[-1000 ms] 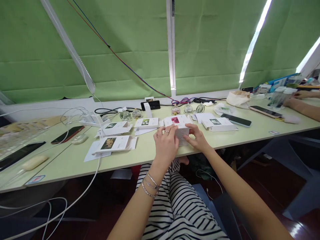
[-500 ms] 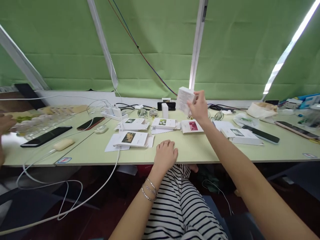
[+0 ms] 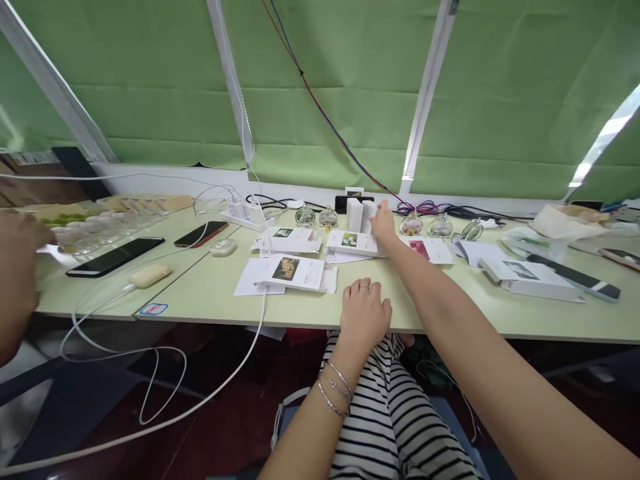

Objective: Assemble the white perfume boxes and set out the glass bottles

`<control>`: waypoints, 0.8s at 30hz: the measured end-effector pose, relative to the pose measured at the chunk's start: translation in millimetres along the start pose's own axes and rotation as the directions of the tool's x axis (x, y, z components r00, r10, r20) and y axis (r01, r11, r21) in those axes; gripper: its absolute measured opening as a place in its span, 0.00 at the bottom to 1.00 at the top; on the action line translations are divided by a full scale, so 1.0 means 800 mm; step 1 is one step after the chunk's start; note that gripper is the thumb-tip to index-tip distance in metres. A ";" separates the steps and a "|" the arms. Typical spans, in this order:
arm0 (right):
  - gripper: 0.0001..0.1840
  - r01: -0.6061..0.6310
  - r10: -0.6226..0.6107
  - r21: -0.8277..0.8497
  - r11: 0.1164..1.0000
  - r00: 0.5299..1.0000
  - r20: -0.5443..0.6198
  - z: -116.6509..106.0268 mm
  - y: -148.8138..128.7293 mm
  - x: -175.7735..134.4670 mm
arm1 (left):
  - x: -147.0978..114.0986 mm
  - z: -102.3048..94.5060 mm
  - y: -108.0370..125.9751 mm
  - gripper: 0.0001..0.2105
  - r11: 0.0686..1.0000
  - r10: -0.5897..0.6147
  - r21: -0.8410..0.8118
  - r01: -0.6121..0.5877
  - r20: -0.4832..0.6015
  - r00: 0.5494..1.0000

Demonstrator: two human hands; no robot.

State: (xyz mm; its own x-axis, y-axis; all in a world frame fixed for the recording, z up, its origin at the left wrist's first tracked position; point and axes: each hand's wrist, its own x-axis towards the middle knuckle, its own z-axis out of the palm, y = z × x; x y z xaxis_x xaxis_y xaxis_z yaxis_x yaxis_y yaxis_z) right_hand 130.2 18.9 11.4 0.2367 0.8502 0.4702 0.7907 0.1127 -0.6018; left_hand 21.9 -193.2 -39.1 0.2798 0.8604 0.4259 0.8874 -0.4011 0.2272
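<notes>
At the back of the table, my right hand (image 3: 383, 223) has its fingers closed on a white box (image 3: 369, 217) with small print on its side. That box stands upright beside a second white box (image 3: 355, 215); whether the two touch I cannot tell. My left hand (image 3: 366, 310) lies with its palm down near the table's front edge, fingers spread, holding nothing. Just in front of the standing boxes is a flattened carton with a green and white picture (image 3: 350, 241). To the right of my right forearm lies a carton with a pink picture (image 3: 427, 250).
Several round glass bottles (image 3: 411, 225) stand along the back. More cartons (image 3: 295, 272) lie left and right. A dark phone (image 3: 116, 257), a white cable (image 3: 235, 370) and a power strip (image 3: 245, 217) are on the left. Another person's hand (image 3: 20, 267) shows at the left edge.
My right hand has lowered the white box and brought it leftward, beside the other standing box. The view has turned right. My left hand still rests at the table edge.
</notes>
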 end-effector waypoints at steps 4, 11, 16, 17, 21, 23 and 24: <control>0.17 0.016 -0.016 -0.009 1.000 0.998 0.057 0.008 0.002 0.012 | 0.000 0.002 0.000 0.14 1.000 0.003 0.003 -0.003 -0.007 1.000; 0.19 0.079 -0.073 -0.018 0.997 0.972 0.225 -0.010 0.009 0.026 | 0.000 0.002 -0.001 0.14 1.000 0.000 0.016 0.000 -0.006 1.000; 0.33 0.187 -0.166 -0.017 0.982 0.906 0.389 -0.065 0.028 0.024 | 0.001 0.000 -0.001 0.15 1.000 0.001 -0.015 -0.001 0.019 1.000; 0.37 0.214 -0.183 -0.025 0.976 0.884 0.431 -0.081 0.037 0.022 | 0.001 -0.001 -0.001 0.15 1.000 -0.001 -0.022 0.001 0.025 1.000; 0.52 0.421 -0.229 -0.160 0.893 0.731 0.642 -0.140 0.091 0.005 | 0.002 -0.002 0.000 0.14 0.999 -0.016 -0.033 0.017 0.032 0.999; 0.56 0.452 -0.149 -0.305 0.838 0.729 0.668 -0.158 0.116 -0.010 | 0.002 -0.002 0.001 0.14 0.999 -0.019 -0.026 0.020 0.029 0.999; 0.57 0.452 -0.114 -0.365 0.814 0.740 0.663 -0.163 0.124 -0.019 | 0.003 -0.003 0.002 0.14 1.000 -0.020 -0.022 0.021 0.030 0.999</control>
State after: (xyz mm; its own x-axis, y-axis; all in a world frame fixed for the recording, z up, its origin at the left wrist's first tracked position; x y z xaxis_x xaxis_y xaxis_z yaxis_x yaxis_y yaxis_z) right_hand 278.9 -50.2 28.7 -0.2887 0.9574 -0.0113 0.9567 0.2880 -0.0415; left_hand 23.0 -192.6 -35.6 0.2726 0.8772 0.3952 0.8847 -0.3900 0.2553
